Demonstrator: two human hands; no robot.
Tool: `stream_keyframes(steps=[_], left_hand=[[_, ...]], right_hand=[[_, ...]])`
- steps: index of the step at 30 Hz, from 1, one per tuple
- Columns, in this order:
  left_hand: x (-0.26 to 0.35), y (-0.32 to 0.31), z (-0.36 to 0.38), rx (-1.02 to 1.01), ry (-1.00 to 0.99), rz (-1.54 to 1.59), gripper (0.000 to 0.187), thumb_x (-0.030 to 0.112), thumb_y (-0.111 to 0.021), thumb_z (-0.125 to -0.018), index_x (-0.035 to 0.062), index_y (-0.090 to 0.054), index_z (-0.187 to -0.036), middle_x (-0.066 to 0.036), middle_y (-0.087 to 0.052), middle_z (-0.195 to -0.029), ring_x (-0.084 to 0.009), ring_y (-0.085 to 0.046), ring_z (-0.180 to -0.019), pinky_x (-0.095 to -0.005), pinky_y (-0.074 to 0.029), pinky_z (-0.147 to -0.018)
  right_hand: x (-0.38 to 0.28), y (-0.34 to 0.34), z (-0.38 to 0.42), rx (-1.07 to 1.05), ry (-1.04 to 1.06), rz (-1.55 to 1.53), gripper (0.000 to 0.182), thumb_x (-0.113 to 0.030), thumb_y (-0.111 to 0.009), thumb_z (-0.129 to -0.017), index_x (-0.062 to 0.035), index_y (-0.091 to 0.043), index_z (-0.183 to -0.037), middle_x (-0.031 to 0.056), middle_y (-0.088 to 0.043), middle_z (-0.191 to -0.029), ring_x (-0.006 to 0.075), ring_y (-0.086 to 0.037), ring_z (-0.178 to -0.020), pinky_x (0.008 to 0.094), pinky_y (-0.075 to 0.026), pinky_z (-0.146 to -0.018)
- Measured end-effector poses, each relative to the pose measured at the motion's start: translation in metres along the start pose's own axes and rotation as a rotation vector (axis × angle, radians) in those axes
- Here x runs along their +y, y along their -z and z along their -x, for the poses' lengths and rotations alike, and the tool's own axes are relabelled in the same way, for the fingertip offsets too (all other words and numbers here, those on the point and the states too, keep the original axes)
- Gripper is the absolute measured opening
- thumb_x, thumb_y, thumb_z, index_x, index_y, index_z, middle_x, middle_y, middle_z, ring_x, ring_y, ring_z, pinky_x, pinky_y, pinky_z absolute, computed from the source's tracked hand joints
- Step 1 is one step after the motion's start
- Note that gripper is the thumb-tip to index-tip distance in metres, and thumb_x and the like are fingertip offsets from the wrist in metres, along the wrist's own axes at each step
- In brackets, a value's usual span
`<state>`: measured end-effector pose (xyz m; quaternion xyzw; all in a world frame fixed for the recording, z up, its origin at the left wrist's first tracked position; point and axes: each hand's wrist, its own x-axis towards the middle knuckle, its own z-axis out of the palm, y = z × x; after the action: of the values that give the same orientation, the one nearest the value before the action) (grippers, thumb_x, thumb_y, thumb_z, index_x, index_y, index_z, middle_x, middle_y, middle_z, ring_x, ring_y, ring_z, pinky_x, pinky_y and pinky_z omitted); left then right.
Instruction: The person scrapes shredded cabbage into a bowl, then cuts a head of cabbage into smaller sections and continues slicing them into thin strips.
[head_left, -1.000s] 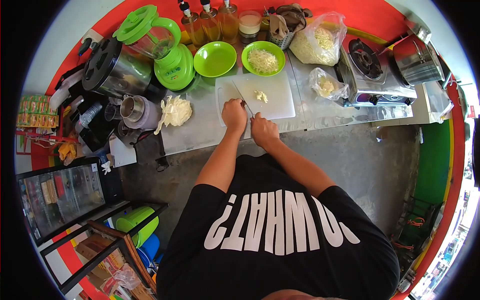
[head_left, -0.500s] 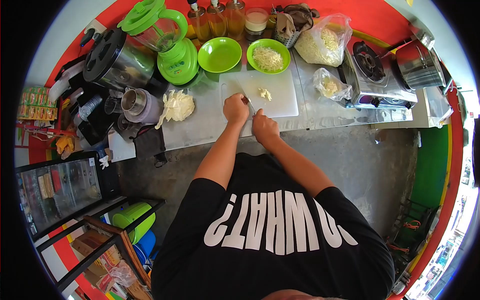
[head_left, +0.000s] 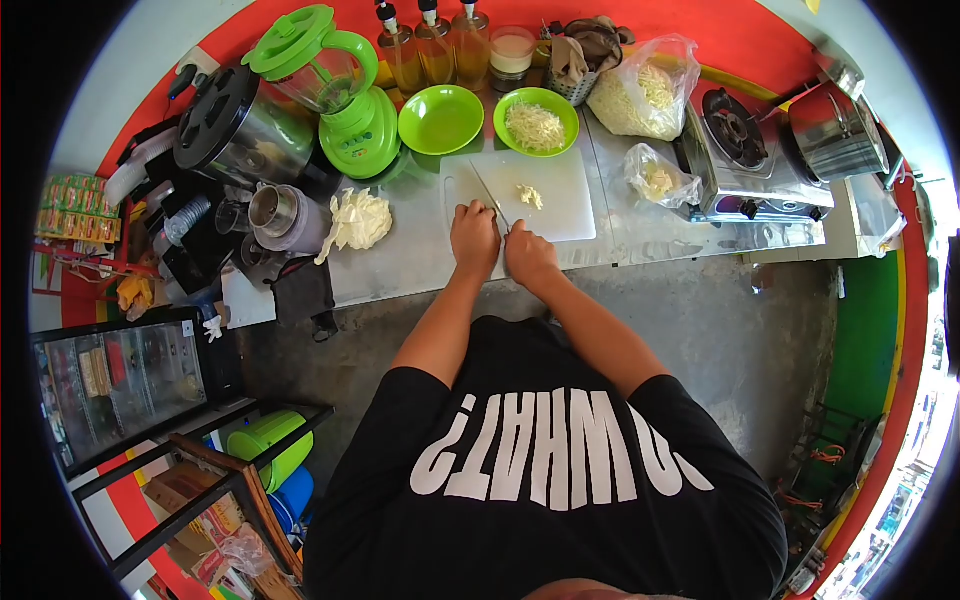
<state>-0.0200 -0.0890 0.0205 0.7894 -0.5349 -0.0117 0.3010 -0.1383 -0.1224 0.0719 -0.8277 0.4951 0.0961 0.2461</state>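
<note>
My right hand [head_left: 530, 254] is closed around the handle of a knife [head_left: 488, 192], near the front edge of a white cutting board [head_left: 566, 218]. The thin blade slants up and left across the board. Close against the blade's left side, my left hand [head_left: 475, 240] has its fingers curled in; whatever they may hold is hidden. A small pile of pale chopped pieces [head_left: 530, 196] lies on the board, to the right of the blade. Behind the board stands a green bowl of pale shreds [head_left: 535, 124], beside another green bowl [head_left: 441, 120].
Left of the board lies a head of pale leafy cabbage [head_left: 357, 222], with a green blender [head_left: 360, 135] behind it. Bagged shreds [head_left: 642, 95], a smaller plastic bag [head_left: 660, 178] and a gas stove [head_left: 745, 150] are on the right. Pump bottles [head_left: 435, 52] line the back.
My left hand has shifted slightly down along the blade, and more of the blade shows, pointing up and left. My right hand keeps its hold on the knife. The view has tilted slightly.
</note>
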Motion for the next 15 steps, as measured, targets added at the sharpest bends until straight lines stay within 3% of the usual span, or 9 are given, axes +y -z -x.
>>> stream_keyframes(steps=[6, 9, 15], left_hand=[[-0.003, 0.001, 0.0, 0.019, -0.003, 0.092, 0.009, 0.009, -0.068, -0.084, 0.0052, -0.075, -0.086, -0.008, -0.069, -0.094, -0.0332, -0.061, -0.094, -0.0428, -0.052, -0.082], [-0.003, -0.001, -0.001, 0.067, 0.058, 0.136, 0.008, 0.011, -0.069, -0.085, 0.0054, -0.074, -0.085, -0.008, -0.071, -0.093, -0.0343, -0.062, -0.094, -0.0434, -0.052, -0.081], [0.003, 0.003, -0.005, -0.051, 0.234, 0.139, 0.006, 0.008, -0.069, -0.085, 0.0071, -0.074, -0.087, -0.01, -0.072, -0.092, -0.0337, -0.063, -0.095, -0.0438, -0.053, -0.08]], right_hand=[[0.0, -0.01, 0.012, -0.004, -0.055, -0.043, 0.028, -0.026, -0.046, -0.107, 0.0012, -0.049, -0.111, 0.0248, -0.074, -0.1, 0.0394, -0.074, -0.097, 0.0463, -0.059, -0.084], [0.004, -0.01, 0.003, -0.013, -0.021, -0.036, 0.03, -0.028, -0.048, -0.107, 0.0013, -0.049, -0.109, 0.0272, -0.073, -0.101, 0.0423, -0.072, -0.097, 0.0495, -0.058, -0.085], [0.003, -0.007, 0.0, 0.01, 0.033, 0.052, 0.03, -0.027, -0.05, -0.106, 0.0022, -0.048, -0.109, 0.0273, -0.073, -0.1, 0.0408, -0.073, -0.096, 0.0475, -0.059, -0.082]])
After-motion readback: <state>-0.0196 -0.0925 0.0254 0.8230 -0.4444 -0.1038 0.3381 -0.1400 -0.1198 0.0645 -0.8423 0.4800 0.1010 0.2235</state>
